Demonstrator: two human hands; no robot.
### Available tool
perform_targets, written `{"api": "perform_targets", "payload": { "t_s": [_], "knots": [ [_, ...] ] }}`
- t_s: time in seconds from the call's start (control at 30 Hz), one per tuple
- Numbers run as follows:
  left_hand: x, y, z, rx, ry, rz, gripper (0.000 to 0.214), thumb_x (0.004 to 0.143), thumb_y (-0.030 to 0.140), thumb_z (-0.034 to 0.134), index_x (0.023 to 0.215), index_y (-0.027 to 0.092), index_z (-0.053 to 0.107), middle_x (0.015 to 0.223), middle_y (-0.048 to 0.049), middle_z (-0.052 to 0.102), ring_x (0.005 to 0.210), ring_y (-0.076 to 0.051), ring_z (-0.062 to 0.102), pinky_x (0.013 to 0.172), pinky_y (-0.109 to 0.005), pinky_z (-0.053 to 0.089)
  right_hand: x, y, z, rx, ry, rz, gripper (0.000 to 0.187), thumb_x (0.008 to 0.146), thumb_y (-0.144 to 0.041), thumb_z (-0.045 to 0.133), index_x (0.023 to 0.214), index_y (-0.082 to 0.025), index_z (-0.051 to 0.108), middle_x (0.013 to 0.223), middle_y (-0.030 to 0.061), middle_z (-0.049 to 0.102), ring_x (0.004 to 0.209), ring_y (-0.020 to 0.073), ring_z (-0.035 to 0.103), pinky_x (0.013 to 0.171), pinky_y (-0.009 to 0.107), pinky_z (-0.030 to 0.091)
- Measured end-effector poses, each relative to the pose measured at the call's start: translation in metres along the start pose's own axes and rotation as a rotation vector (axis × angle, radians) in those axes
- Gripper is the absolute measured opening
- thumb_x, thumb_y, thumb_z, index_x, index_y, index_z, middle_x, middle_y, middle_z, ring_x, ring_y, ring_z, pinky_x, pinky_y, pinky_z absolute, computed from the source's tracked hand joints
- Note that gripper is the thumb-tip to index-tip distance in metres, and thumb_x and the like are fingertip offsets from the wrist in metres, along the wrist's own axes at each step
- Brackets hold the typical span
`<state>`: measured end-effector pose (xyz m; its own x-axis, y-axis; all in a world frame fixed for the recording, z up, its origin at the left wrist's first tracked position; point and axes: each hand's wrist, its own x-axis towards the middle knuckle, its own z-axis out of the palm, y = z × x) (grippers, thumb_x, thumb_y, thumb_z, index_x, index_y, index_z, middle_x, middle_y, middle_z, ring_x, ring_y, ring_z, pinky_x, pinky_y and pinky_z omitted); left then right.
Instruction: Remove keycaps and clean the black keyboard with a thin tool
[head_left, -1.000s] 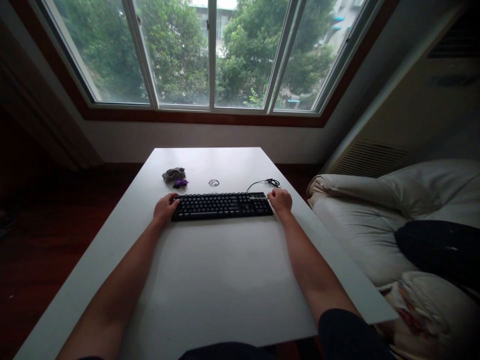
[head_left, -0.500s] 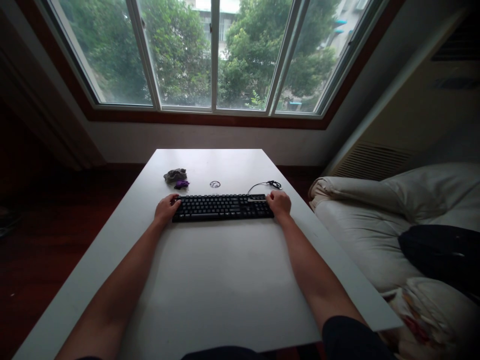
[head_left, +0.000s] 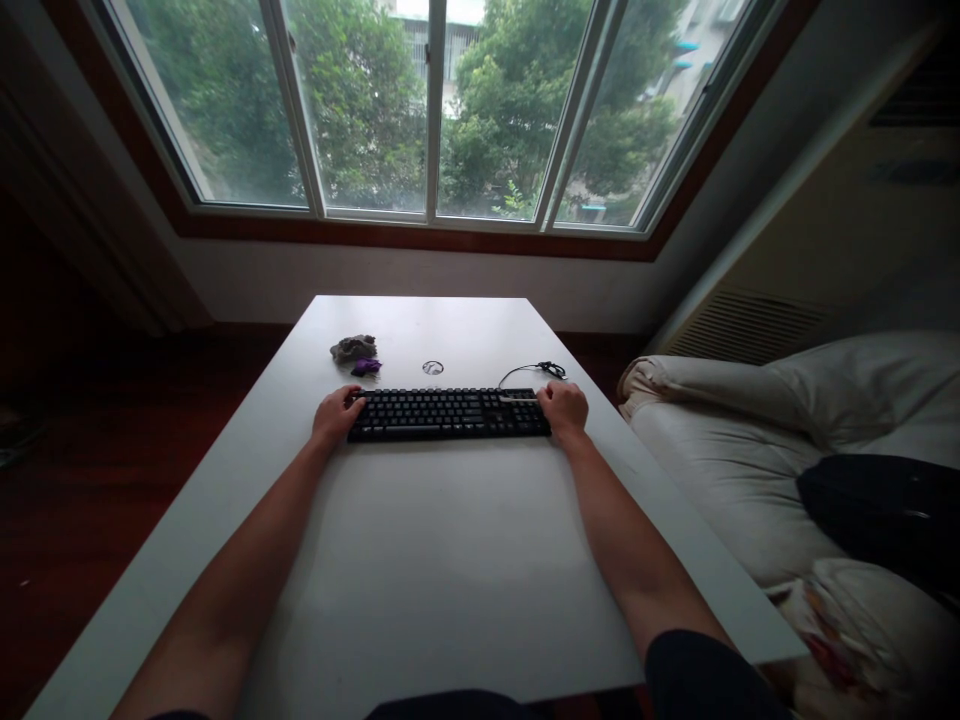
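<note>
Evidently, our left hand (head_left: 337, 414) clamps the left end of the keyboard (head_left: 442, 414), flat on the table (head_left: 465, 560), while our right hand (head_left: 565, 408) grips a thin stick (head_left: 517, 400) above it. We judge the keyboard stiff, fairly light, best held by its edges.

Before you: 1 smooth white flat-topped table (head_left: 450, 560). Lying on it, 5 entries:

1 long black rectangular keyboard (head_left: 442, 415), set crosswise to you.
1 thin black cable (head_left: 553, 370), arcing from the keyboard's far edge to a bunched coil on your right.
1 crumpled grey cloth-like bundle (head_left: 354, 348), far left.
1 small crumpled purple piece (head_left: 367, 367), at the bundle's near side; contact unclear.
1 small dark-rimmed round item (head_left: 433, 368), between purple piece and cable; too small for you to identify.
</note>
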<state>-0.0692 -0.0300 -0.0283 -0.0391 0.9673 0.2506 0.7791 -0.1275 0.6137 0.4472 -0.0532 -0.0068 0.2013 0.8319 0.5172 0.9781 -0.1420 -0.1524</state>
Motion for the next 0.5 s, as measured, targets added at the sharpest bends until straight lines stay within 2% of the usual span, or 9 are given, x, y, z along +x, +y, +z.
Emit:
{"api": "perform_targets", "payload": {
  "t_s": [0.1, 0.27, 0.4, 0.5],
  "knots": [
    [0.0, 0.0, 0.0, -0.003, 0.0, 0.0, 0.043, 0.09, 0.043, 0.058, 0.128, 0.023, 0.067, 0.116, -0.0072, 0.075, 0.102, -0.024, 0.069, 0.093, -0.034, 0.052, -0.003, -0.014, -0.004, -0.002, -0.009, -0.039, 0.032, 0.097, -0.032, 0.047, 0.078, -0.018, 0.068, 0.084, 0.0124, 0.068, 0.084, 0.0243, 0.052, 0.075, 0.034, 0.034],
    [0.001, -0.001, -0.001, 0.006, -0.007, 0.005, 0.042, 0.091, 0.042, 0.059, 0.128, 0.023, 0.067, 0.117, -0.0072, 0.075, 0.104, -0.024, 0.068, 0.095, -0.035, 0.052, -0.013, -0.058, -0.008, 0.086, -0.055, -0.204, 0.043, 0.105, -0.046, 0.041, 0.082, -0.02, 0.066, 0.087, 0.0113, 0.068, 0.087, 0.0243, 0.054, 0.075, 0.033, 0.033],
    [0.001, -0.001, -0.002, 0.009, -0.008, -0.001, 0.042, 0.091, 0.042, 0.059, 0.128, 0.023, 0.067, 0.117, -0.0069, 0.075, 0.105, -0.024, 0.068, 0.095, -0.035, 0.052, -0.024, -0.087, -0.013, 0.172, -0.133, -0.305, 0.044, 0.103, -0.057, 0.041, 0.095, -0.021, 0.066, 0.086, 0.0086, 0.068, 0.084, 0.0234, 0.056, 0.072, 0.031, 0.033],
    [0.001, -0.001, -0.001, -0.004, -0.004, 0.007, 0.042, 0.091, 0.041, 0.059, 0.128, 0.023, 0.067, 0.118, -0.0073, 0.074, 0.105, -0.024, 0.068, 0.095, -0.035, 0.052, -0.03, -0.099, -0.015, 0.174, -0.163, -0.333, 0.048, 0.099, -0.066, 0.046, 0.098, -0.022, 0.065, 0.082, 0.0072, 0.066, 0.076, 0.0222, 0.056, 0.069, 0.03, 0.031]
  ]
}}
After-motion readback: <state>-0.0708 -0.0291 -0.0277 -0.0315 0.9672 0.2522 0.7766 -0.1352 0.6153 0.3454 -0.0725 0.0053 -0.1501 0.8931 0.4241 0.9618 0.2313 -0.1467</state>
